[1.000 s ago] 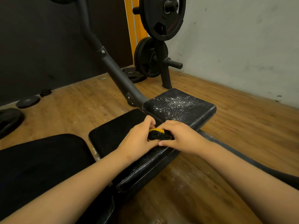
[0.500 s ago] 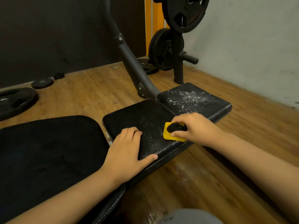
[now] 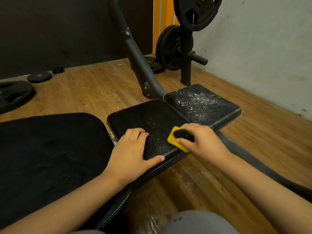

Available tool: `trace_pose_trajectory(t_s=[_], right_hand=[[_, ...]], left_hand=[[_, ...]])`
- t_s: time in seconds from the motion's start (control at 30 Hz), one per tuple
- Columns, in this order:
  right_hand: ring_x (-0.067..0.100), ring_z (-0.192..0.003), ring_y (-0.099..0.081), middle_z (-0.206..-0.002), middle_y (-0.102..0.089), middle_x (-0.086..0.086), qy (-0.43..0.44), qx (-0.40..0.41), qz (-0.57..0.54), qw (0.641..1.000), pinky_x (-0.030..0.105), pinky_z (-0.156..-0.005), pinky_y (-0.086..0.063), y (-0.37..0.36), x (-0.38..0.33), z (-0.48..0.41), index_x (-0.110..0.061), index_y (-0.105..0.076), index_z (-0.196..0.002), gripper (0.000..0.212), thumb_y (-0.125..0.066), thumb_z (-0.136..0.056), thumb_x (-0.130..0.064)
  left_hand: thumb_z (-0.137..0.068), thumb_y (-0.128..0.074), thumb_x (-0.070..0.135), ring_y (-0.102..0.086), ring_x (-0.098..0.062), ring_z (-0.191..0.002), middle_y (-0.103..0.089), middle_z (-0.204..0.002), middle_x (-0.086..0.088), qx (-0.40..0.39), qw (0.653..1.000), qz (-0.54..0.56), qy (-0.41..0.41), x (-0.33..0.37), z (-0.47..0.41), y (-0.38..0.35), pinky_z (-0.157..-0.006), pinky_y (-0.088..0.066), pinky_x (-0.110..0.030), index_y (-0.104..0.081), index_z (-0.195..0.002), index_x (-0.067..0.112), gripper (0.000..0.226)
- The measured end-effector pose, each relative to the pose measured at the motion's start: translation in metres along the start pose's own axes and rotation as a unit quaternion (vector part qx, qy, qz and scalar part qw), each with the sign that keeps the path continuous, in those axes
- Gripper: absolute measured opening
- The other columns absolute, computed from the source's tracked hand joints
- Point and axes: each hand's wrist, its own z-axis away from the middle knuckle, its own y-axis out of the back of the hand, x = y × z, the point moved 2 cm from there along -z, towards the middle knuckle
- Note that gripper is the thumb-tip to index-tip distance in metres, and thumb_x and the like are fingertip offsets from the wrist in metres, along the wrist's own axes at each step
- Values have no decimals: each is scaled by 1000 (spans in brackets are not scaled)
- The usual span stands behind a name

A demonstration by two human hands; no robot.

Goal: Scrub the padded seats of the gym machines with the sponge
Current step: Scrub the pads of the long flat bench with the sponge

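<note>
We read the left hand (image 3: 133, 149) as a brace: it lies flat and open on the middle seat pad (image 3: 152, 115), fingers spread on the top and the thumb along the stitched front edge, holding nothing, which we judge steadies the pad against the push of scrubbing. The right hand (image 3: 202, 141) does the work, its fingers curled over the dark top of the sponge (image 3: 172, 139) and the thumb pinching its near side, so the yellow body is pressed down on the leather. The sponge sits at the pad's right front corner, poking out to the left of the gripping fingers, with its near corner at the stitched edge. It lies just short of the gap to the far pad (image 3: 202, 102) (which is thickly flecked with white specks). We would guess the far pad is not yet scrubbed, while the large near pad (image 3: 50, 149) looks plain black.
</note>
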Motion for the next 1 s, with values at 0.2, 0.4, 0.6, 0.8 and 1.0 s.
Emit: trace_pose_trajectory(t_s=[0.2, 0.4, 0.6, 0.8, 1.0], right_hand=[[32, -99, -61, -101, -67, 7, -155, 32, 82, 984, 37, -78, -46, 6, 36, -52, -22, -62, -105, 20, -64, -88, -34], [27, -100, -60, -106, -65, 4, -34, 27, 49, 998, 36, -82, -44, -15, -22, -50, -22, -62, -111, 30, -64, -86, -38], [20, -89, -61, -95, -64, 0, -16, 2, 1, 1000, 37, -78, -49, -2, -4, -8, -20, -65, -104, 24, -69, -84, -33], [29, -92, -62, -98, -66, 6, -160, 27, 35, 986, 37, -72, -49, 14, 40, -43, -20, -63, -108, 24, -66, -88, -34], [33, -102, -60, -112, -64, 13, -194, 12, 58, 979, 35, -74, -45, 9, 39, -69, -14, -58, -123, 38, -61, -91, -34]], left_hand=[[-72, -40, 82, -27, -5, -134, -36, -143, 11, 3, 1000, 7, 9, 0, -1, 1, -108, -31, -24, -39, -143, 26, 91], [-70, -41, 83, -30, -5, -132, -40, -140, 10, 8, 1000, 4, 8, -2, -2, -1, -106, -34, -25, -43, -141, 25, 91], [-71, -41, 82, -29, -4, -132, -39, -140, 11, 11, 1000, 12, 4, -3, -1, -2, -105, -33, -24, -42, -142, 26, 90], [-69, -41, 83, -31, -3, -131, -39, -138, 13, 22, 999, 21, 8, -5, -1, -4, -103, -36, -24, -44, -140, 27, 91], [-66, -35, 89, -33, -3, -130, -42, -138, 13, 21, 1000, 18, 8, -6, -2, -4, -100, -40, -26, -47, -138, 27, 95]])
